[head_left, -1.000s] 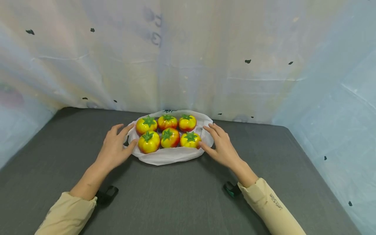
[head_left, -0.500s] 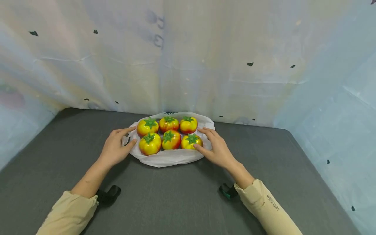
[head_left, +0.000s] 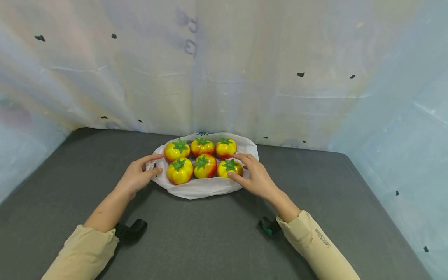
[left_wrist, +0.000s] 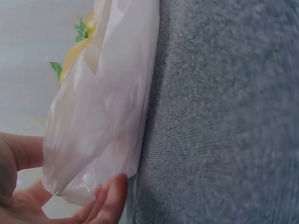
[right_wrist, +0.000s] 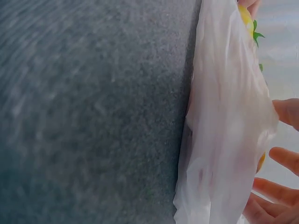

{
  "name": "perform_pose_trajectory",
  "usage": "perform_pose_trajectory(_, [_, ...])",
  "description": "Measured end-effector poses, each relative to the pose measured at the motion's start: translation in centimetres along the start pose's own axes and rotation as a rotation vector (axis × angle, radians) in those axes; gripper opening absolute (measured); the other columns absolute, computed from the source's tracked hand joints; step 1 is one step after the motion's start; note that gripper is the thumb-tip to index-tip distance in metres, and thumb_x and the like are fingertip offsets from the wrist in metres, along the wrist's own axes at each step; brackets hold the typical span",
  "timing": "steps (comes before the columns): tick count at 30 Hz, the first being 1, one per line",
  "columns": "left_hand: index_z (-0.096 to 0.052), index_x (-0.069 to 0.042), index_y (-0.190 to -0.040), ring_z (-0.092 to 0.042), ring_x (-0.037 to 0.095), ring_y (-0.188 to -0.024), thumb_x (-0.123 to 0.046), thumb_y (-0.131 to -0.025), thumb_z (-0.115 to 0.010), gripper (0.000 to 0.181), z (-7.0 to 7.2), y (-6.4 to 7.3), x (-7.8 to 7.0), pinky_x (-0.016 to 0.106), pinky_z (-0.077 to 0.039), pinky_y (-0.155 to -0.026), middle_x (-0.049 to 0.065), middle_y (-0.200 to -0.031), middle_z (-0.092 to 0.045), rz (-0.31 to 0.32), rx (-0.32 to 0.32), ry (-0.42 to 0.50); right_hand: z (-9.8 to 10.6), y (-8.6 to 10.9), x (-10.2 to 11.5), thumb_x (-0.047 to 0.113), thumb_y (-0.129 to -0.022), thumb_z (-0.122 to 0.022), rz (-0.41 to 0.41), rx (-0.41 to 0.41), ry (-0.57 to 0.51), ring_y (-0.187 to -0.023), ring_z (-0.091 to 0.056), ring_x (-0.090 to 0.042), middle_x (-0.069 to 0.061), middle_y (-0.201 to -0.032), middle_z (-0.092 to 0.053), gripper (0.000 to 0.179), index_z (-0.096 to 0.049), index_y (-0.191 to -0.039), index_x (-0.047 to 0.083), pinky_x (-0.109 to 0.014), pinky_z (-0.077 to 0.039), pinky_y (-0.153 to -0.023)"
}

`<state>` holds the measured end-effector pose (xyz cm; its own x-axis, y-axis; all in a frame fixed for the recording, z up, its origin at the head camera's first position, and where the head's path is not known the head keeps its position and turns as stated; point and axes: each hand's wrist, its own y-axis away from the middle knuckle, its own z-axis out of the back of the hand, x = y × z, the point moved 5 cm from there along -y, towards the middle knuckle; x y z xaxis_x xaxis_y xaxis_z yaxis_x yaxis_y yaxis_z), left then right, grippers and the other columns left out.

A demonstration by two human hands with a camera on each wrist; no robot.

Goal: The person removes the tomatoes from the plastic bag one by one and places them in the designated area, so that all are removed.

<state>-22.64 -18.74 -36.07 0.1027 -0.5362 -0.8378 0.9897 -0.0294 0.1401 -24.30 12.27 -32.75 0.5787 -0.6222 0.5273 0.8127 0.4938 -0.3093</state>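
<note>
Several yellow-and-red tomatoes with green leafy tops lie in two rows in a white plastic bag, its edge spread round them. My left hand holds the bag's left end; in the left wrist view its curled fingers lie along the lower edge of the plastic. Over the bag's right side is my right hand, thumb and fingers apart around the front right tomato. From the right wrist, the fingers look spread beyond the bag's rim, and a firm grip is not visible.
The bag rests on a dark grey tabletop near its back edge. Behind hangs a pale plastic sheet, with a bluish sheet at the right. Each wrist carries a black strap mount.
My right hand has moved left and inward, its thumb and fingers now over the front right tomato. My left fingers have closed in on the bag's left end. The tomatoes keep their arrangement.
</note>
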Motion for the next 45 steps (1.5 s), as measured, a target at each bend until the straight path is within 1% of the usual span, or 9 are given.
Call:
perform_pose_trajectory(5, [-0.035, -0.009, -0.148, -0.020, 0.047, -0.138, -0.016, -0.093, -0.057, 0.060, -0.1, -0.3, 0.2, 0.063, -0.027, -0.106, 0.029, -0.155, -0.016, 0.008, 0.018, 0.029, -0.2, -0.3, 0.0, 0.025, -0.087, -0.071, -0.004, 0.025, 0.000, -0.115, -0.055, -0.031, -0.017, -0.136, -0.051, 0.056, -0.052, -0.135, 0.002, -0.045, -0.051, -0.091])
perform_pose_trajectory(12, [-0.031, -0.010, -0.150, -0.021, 0.045, -0.137, -0.014, -0.092, -0.059, 0.065, -0.3, -0.6, 0.3, 0.062, -0.027, -0.106, 0.027, -0.155, -0.015, 0.017, 0.030, 0.056, -0.3, -0.4, -0.2, 0.024, -0.085, -0.073, -0.008, 0.044, 0.005, -0.116, -0.054, -0.032, -0.017, -0.136, -0.051, 0.058, -0.052, -0.135, 0.003, -0.046, -0.050, -0.091])
perform_pose_trajectory(17, [-0.029, -0.010, -0.151, -0.015, 0.048, -0.139, -0.015, -0.091, -0.060, 0.067, -0.2, -0.6, 0.6, 0.065, -0.025, -0.106, 0.028, -0.156, -0.010, 0.025, 0.044, 0.056, -0.4, -0.4, -0.3, 0.023, -0.086, -0.072, -0.004, 0.056, -0.002, -0.113, -0.056, -0.031, -0.017, -0.133, -0.054, 0.056, -0.053, -0.135, 0.003, -0.046, -0.051, -0.090])
perform_pose_trajectory(19, [-0.029, -0.010, -0.151, -0.018, 0.046, -0.138, -0.015, -0.092, -0.060, 0.067, -0.2, -0.6, 0.6, 0.061, -0.030, -0.105, 0.028, -0.156, -0.010, 0.026, 0.046, 0.061, -0.5, -0.4, -0.4, 0.023, -0.086, -0.071, -0.004, 0.056, -0.005, -0.110, -0.057, -0.031, -0.017, -0.131, -0.056, 0.054, -0.054, -0.134, 0.004, -0.046, -0.051, -0.089])
perform_pose_trajectory(22, [-0.029, -0.009, -0.151, -0.033, 0.041, -0.126, -0.016, -0.092, -0.060, 0.067, -0.1, -0.6, 0.6, 0.045, -0.045, -0.092, 0.028, -0.155, -0.015, 0.027, 0.046, 0.059, -0.6, -0.5, -0.5, 0.022, -0.086, -0.071, -0.016, 0.061, -0.014, -0.108, -0.058, -0.029, -0.016, -0.128, -0.058, 0.051, -0.056, -0.131, 0.004, -0.046, -0.051, -0.089])
perform_pose_trajectory(26, [-0.029, -0.009, -0.151, -0.047, 0.030, -0.105, -0.017, -0.092, -0.062, 0.068, -0.2, -0.6, 0.5, 0.024, -0.048, -0.074, 0.027, -0.153, -0.019, 0.032, 0.055, 0.068, -0.7, -0.5, -0.6, 0.023, -0.085, -0.072, -0.029, 0.053, -0.019, -0.104, -0.059, -0.027, -0.015, -0.126, -0.060, 0.049, -0.058, -0.128, 0.004, -0.044, -0.052, -0.088])
perform_pose_trajectory(30, [-0.027, -0.009, -0.151, -0.051, 0.027, -0.103, -0.018, -0.092, -0.062, 0.070, -0.1, -0.6, 0.7, 0.021, -0.051, -0.073, 0.027, -0.155, -0.015, 0.043, 0.072, 0.097, -0.9, -0.4, -0.9, 0.024, -0.084, -0.073, -0.030, 0.038, -0.019, -0.099, -0.059, -0.025, -0.014, -0.122, -0.061, 0.048, -0.060, -0.126, 0.005, -0.044, -0.052, -0.086])
perform_pose_trajectory(37, [-0.025, -0.010, -0.152, -0.048, 0.029, -0.108, -0.018, -0.092, -0.062, 0.071, 0.0, -0.4, 1.1, 0.022, -0.051, -0.074, 0.028, -0.154, -0.015, 0.038, 0.086, 0.112, -1.1, -0.4, -1.2, 0.025, -0.082, -0.075, -0.044, 0.022, -0.039, -0.096, -0.059, -0.023, -0.011, -0.114, -0.062, 0.047, -0.062, -0.124, 0.007, -0.042, -0.052, -0.087])
perform_pose_trajectory(45, [-0.025, -0.010, -0.152, -0.047, 0.028, -0.107, -0.018, -0.092, -0.062, 0.071, -0.1, -0.5, 1.0, 0.022, -0.051, -0.074, 0.027, -0.154, -0.014, 0.034, 0.094, 0.119, -0.7, -0.4, -1.0, 0.025, -0.081, -0.077, -0.065, -0.022, -0.047, -0.105, -0.059, -0.026, -0.012, -0.120, -0.062, 0.048, -0.062, -0.123, 0.007, -0.043, -0.052, -0.088])
